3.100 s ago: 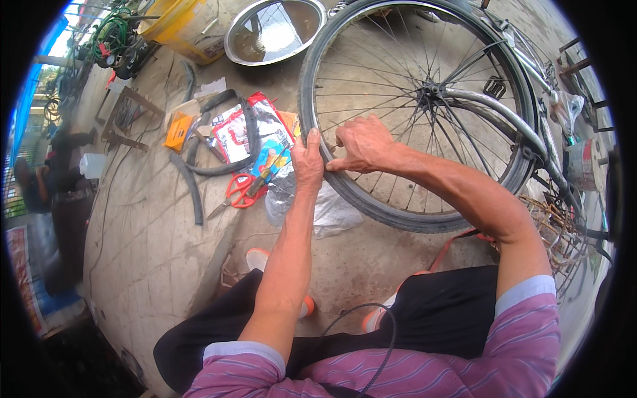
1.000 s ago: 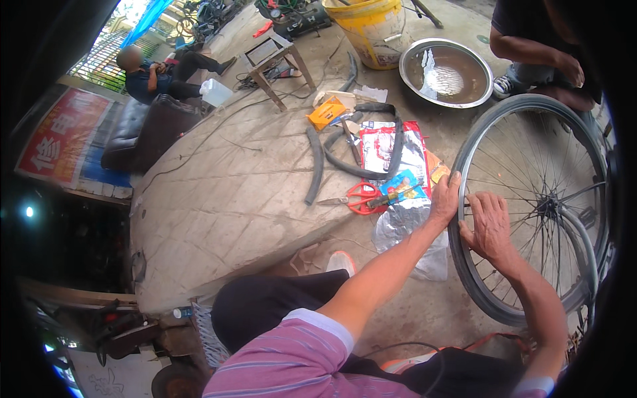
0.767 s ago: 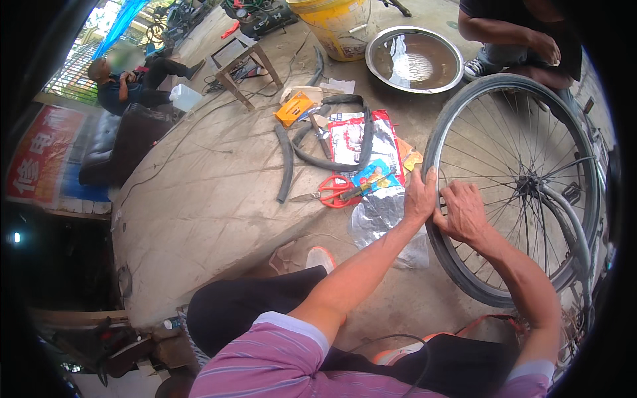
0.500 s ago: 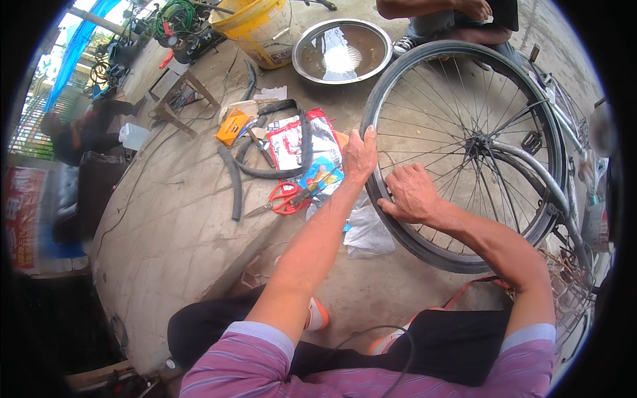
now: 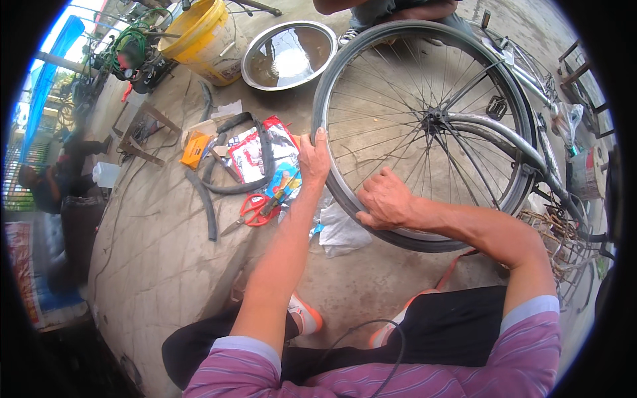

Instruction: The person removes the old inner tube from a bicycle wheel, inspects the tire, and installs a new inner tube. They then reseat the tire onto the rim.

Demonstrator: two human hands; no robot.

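Observation:
A bicycle wheel with a black tyre [image 5: 321, 109] and thin spokes stands upright in front of me, attached to a silver bicycle frame [image 5: 491, 126]. My left hand [image 5: 314, 158] is closed round the tyre's left side, thumb pointing up along it. Lower down, my right hand [image 5: 387, 201] grips the tyre and rim from the inner side, fingers curled and thumb over the tyre. Its fingertips are partly hidden. Left of the wheel lie red-handled scissors [image 5: 254, 209], a looped black rubber tube [image 5: 267, 156] and a cut length of tube [image 5: 210, 215].
A metal basin of water [image 5: 265, 66] and a yellow bucket [image 5: 199, 40] stand beyond the wheel. Another person [image 5: 378, 13] crouches behind it. An orange box [image 5: 194, 150], plastic packaging [image 5: 249, 159] and a small wooden stool [image 5: 142, 129] are at the left; a wire basket [image 5: 554, 242] is at the right.
The whole view has shifted, so things appear farther left and mostly higher. Both my hands sit somewhat lower round the wheel relative to its hub, still holding the tyre.

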